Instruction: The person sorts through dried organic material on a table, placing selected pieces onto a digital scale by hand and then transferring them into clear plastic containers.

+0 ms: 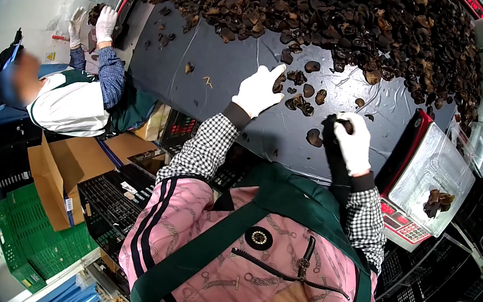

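Note:
My left hand point(258, 92), in a white glove, is over the dark table with thumb and forefinger spread. A dried wood ear mushroom piece point(278, 83) shows between those fingertips; I cannot tell whether they touch it. My right hand point(354, 147), also gloved in white, has its fingers closed around a dark wood ear piece point(346, 126). Between the hands lie several loose wood ear pieces point(300, 105), with a single one point(314, 138) nearer to me. The big heap of wood ears point(314, 14) covers the far side of the table.
To the right stands a red-edged scale point(417, 179) with a wood ear clump point(437, 203) on its tray. At left, a co-worker's gloved hands point(105, 25) are beside another scale. Black crates point(120, 201), an open cardboard box point(53, 184) and green crates point(41, 239) stand below left.

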`<state>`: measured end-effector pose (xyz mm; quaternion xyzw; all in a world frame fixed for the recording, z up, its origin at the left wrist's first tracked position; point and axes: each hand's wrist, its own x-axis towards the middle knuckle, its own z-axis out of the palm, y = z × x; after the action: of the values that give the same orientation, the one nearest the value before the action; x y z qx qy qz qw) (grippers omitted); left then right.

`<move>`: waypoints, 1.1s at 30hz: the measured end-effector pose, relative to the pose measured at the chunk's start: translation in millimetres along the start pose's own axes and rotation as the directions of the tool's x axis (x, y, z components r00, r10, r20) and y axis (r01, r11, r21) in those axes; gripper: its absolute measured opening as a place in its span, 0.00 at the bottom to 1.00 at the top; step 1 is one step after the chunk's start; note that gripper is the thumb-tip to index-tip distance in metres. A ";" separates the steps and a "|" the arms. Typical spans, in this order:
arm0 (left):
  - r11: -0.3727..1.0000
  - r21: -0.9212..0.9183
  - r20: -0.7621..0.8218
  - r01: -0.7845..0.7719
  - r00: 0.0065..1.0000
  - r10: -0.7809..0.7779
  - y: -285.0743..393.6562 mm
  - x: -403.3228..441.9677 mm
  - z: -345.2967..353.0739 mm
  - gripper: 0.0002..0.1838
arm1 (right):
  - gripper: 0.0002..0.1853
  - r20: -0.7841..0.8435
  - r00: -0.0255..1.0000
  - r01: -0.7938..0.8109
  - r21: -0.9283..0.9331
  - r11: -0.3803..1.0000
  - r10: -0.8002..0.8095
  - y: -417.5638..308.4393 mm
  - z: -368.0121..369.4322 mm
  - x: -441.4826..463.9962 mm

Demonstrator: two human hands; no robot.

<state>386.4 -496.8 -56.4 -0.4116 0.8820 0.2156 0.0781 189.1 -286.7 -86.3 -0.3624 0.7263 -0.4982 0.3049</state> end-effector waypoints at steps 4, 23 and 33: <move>0.998 0.049 -0.034 -0.049 0.998 0.051 1.7 14.3 1.4 0.30 | 0.08 0.106 0.925 -0.368 0.487 0.792 0.364 -23.2 -38.0 -12.5; 0.469 -0.831 -0.147 -0.299 0.931 0.333 165.6 4.4 -31.6 0.17 | 0.11 -0.605 0.769 -0.163 0.126 0.979 0.206 -42.5 -274.6 -146.1; 0.316 -0.747 -0.269 -0.584 0.701 0.661 385.8 -47.7 71.1 0.21 | 0.16 -0.529 0.829 -0.196 0.026 0.980 0.180 -3.5 -324.1 -148.6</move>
<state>121.4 -213.0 16.9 -0.0197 0.7743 0.6112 -0.1629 11.1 -1.2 32.1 -0.1425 0.8214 -0.5354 0.1355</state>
